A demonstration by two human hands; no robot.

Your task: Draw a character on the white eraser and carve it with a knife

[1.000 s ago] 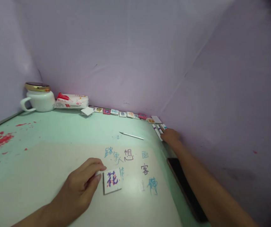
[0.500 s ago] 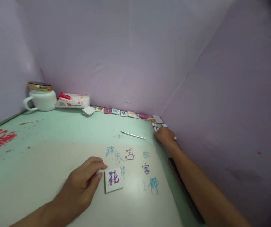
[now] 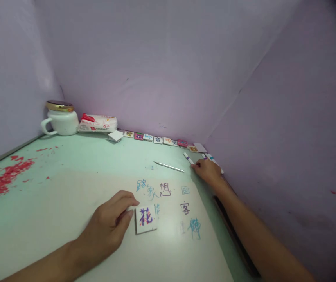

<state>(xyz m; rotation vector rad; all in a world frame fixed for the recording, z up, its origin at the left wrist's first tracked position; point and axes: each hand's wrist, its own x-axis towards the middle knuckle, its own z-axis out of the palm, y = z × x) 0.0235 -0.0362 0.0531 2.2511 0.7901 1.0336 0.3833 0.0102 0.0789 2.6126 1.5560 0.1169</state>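
My right hand (image 3: 209, 171) is at the right edge of the table, its fingertips closed on the lower end of a white marker (image 3: 187, 157) with a purple band. More markers (image 3: 213, 159) lie just beyond that hand, partly hidden by it. Near the middle my left hand (image 3: 113, 219) is curled, thumb and forefinger close together by the upper left corner of a white square tile (image 3: 146, 220). What the left fingers hold, if anything, is hidden. The tile lies flat and bears a purple character with orange-red marks.
A silver craft knife or pen-like tool (image 3: 169, 167) lies beyond the white board (image 3: 103, 254) with handwritten characters. Along the back wall stand a lidded white mug (image 3: 65, 122), a tissue pack (image 3: 99, 123), blank tiles (image 3: 115, 136) and several lettered tiles (image 3: 157, 140). Red stains mark the left.
My right hand has drawn the purple-banded marker left, apart from the other markers. The left hand stays beside the tile. The whole view has shifted slightly.
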